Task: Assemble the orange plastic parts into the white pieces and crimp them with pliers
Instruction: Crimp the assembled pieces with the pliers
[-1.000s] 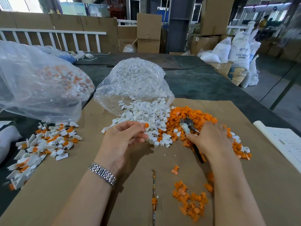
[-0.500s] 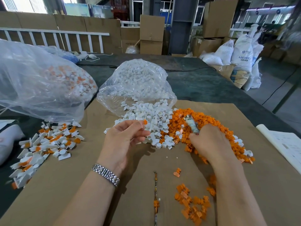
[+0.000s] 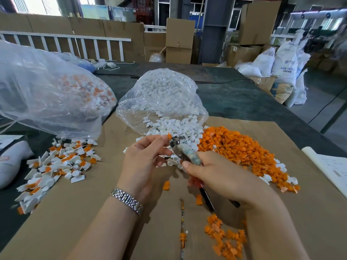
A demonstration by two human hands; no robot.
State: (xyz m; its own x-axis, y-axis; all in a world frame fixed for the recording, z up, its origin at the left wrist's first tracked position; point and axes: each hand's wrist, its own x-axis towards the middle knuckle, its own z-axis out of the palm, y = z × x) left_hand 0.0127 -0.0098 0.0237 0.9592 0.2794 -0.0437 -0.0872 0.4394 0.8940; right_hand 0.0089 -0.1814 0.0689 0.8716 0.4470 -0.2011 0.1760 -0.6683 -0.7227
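My left hand [image 3: 145, 156] pinches a small white piece with an orange part [image 3: 169, 136] at its fingertips, above the cardboard sheet [image 3: 93, 203]. My right hand [image 3: 221, 177] grips the pliers [image 3: 185, 152], whose metal jaws touch the orange part. A pile of loose white pieces [image 3: 176, 128] spills from a clear bag [image 3: 161, 96] just beyond the hands. To the right of it lies a heap of orange parts [image 3: 242, 145]. A heap of joined white-and-orange pieces [image 3: 56, 166] sits at the left.
A big clear bag [image 3: 47, 91] with joined pieces lies at the far left. Loose orange parts [image 3: 225, 239] are scattered near my right forearm. Papers [image 3: 332, 166] rest at the right edge. Cardboard boxes and white sacks stand beyond the dark table.
My right hand has lifted the pliers off the orange heap and swung the jaws left to the piece in my left hand. My left hand has risen a little.
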